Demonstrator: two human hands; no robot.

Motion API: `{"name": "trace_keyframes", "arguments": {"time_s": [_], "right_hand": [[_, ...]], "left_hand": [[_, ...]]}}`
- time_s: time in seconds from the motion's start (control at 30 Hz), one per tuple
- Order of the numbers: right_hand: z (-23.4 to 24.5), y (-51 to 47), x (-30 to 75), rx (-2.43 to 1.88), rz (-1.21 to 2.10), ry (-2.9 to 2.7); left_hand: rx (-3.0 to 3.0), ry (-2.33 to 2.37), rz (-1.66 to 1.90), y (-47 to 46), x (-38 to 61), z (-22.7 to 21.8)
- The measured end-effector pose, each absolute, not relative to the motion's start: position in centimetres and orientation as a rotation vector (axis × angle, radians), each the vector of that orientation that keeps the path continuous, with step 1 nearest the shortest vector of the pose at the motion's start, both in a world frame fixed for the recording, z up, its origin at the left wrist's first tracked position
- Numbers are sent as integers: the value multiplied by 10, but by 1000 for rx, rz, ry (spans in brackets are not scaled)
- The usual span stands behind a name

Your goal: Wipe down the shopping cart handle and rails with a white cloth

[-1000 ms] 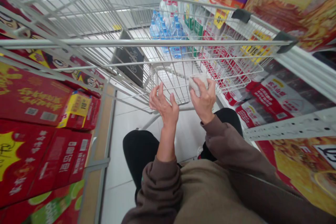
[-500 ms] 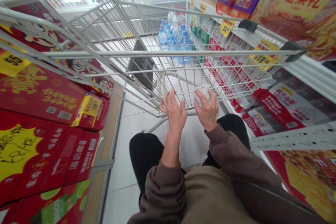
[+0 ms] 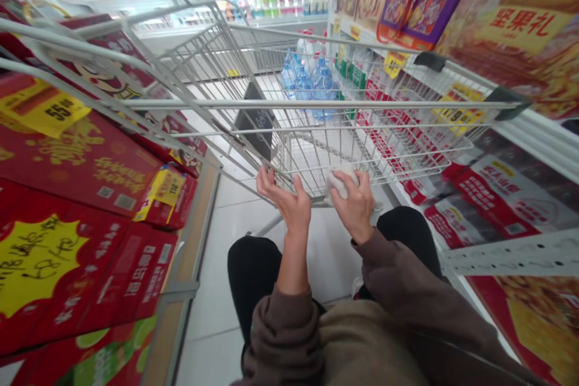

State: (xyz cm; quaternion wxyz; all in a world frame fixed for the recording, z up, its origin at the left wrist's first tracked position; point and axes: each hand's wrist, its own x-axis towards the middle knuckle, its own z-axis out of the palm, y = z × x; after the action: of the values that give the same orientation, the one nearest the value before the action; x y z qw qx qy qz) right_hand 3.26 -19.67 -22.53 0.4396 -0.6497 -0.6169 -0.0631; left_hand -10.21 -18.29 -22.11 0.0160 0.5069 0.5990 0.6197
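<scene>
A wire shopping cart (image 3: 316, 105) stands in front of me, its side facing my knees. My right hand (image 3: 356, 204) is closed on a crumpled white cloth (image 3: 335, 184) and presses it near the lower wires of the basket. To its left is my left hand (image 3: 289, 202), palm turned partly up, thumb apart and fingers bent. Its fingertips lie by the basket's lower left corner, and whether they touch the wire I cannot tell. Just above them hangs a dark panel (image 3: 257, 123) with faint writing, fixed to the cart.
Red gift boxes (image 3: 122, 259) with yellow price tags are stacked at left. Shelves with packs of bottles (image 3: 493, 190) and boxed snacks (image 3: 520, 24) line the right. Large blue water bottles (image 3: 312, 78) stand beyond the cart. White floor tiles (image 3: 212, 265) run beneath.
My left hand has moved left and turned its palm upward, its fingers now more bent. My right hand has shifted slightly down with the cloth. The view has tilted a little.
</scene>
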Motion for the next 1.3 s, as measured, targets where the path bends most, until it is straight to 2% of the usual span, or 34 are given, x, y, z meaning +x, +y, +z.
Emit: {"name": "trace_keyframes", "arguments": {"time_s": [0.2,0.43,0.7,0.9,1.1,1.3], "right_hand": [[-223,-188,28,-1547,-245,-1541],[-223,-192,17,-1498,-283,-1472],[-228,-199,10,-1604,-250,-1587],[-215,-191,1,-1501,-382,-1568],[-223,-198,-2,-1573,-252,-1551],[-217,-193,-7,-1494,-360,-1590]], "left_hand": [[1593,1849,1821,-180,-116,-225],[1681,2045,1569,-188,-125,-226],[1717,2104,1513,-189,-130,-221],[1691,2140,1522,-191,-128,-218],[1695,2122,1484,-192,-129,-216],[1697,2118,1503,-194,-128,-217]]}}
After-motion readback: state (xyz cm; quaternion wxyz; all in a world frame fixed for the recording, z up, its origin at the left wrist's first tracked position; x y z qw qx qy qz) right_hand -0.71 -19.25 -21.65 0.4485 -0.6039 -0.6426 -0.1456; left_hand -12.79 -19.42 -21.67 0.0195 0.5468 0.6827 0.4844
